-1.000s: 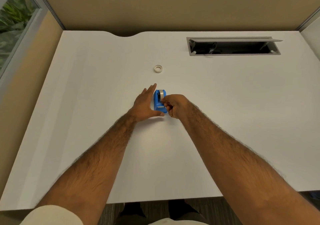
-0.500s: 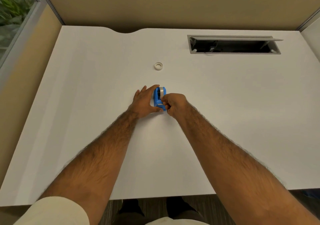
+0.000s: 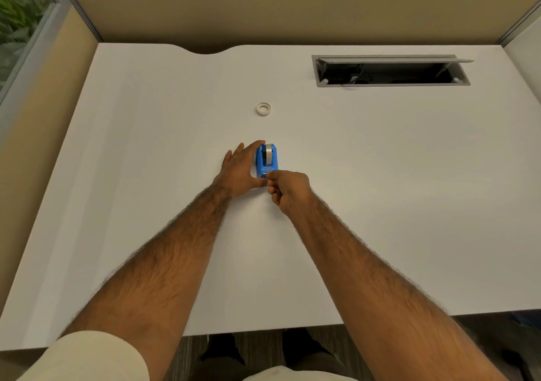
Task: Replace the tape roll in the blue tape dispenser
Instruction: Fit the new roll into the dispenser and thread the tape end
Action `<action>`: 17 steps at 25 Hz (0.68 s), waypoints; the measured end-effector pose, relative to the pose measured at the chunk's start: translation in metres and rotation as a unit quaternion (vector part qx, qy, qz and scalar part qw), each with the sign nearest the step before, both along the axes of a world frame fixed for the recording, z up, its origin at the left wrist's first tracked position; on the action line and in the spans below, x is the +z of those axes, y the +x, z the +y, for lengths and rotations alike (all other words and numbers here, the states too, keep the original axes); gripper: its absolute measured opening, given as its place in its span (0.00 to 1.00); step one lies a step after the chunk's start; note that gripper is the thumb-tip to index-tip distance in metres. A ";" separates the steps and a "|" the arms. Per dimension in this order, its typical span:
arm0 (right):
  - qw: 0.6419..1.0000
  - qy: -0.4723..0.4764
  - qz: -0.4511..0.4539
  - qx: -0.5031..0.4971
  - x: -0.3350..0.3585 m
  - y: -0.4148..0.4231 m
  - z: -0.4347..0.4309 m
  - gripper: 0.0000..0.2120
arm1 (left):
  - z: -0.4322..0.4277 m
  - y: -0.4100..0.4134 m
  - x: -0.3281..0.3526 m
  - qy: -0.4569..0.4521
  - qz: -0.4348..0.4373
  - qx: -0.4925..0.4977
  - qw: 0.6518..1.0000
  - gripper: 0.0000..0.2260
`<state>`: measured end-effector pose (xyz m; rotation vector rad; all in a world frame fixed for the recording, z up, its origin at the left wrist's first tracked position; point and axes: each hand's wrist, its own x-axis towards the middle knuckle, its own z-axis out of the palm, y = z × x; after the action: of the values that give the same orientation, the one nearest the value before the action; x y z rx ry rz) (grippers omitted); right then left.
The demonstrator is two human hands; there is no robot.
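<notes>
A small blue tape dispenser (image 3: 265,161) stands on the white desk (image 3: 380,190), with a tape roll (image 3: 267,151) seated in it. My left hand (image 3: 239,169) wraps its left side, index finger over the far end and thumb at the near end. My right hand (image 3: 289,190) sits just in front of the dispenser's near end, fingers pinched together on what looks like the tape's free end. A second, whitish tape roll (image 3: 263,109) lies flat on the desk farther back.
An open cable hatch (image 3: 389,71) with a raised lid is set in the desk at the back right. Partition walls close the back and sides, with a window at the far left. The desk's front edge is close to my body.
My right hand has drawn back from the dispenser's right side toward me, fingers still pinched. My left hand keeps its hold on the dispenser.
</notes>
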<state>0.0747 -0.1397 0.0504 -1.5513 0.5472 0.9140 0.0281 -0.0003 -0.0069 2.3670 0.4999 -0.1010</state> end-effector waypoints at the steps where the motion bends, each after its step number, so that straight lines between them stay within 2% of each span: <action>1: 1.000 0.003 -0.005 -0.002 -0.001 -0.001 -0.001 0.02 | 0.000 0.000 -0.001 0.000 0.001 0.000 1.000 0.44; 17: 0.995 0.043 -0.077 0.036 -0.015 -0.009 -0.015 0.04 | 0.000 0.000 0.000 0.006 0.006 0.001 1.000 0.45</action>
<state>0.0659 -0.1545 0.0353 -1.5562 0.3406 0.8533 0.0284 -0.0005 -0.0072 2.3795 0.5102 -0.1113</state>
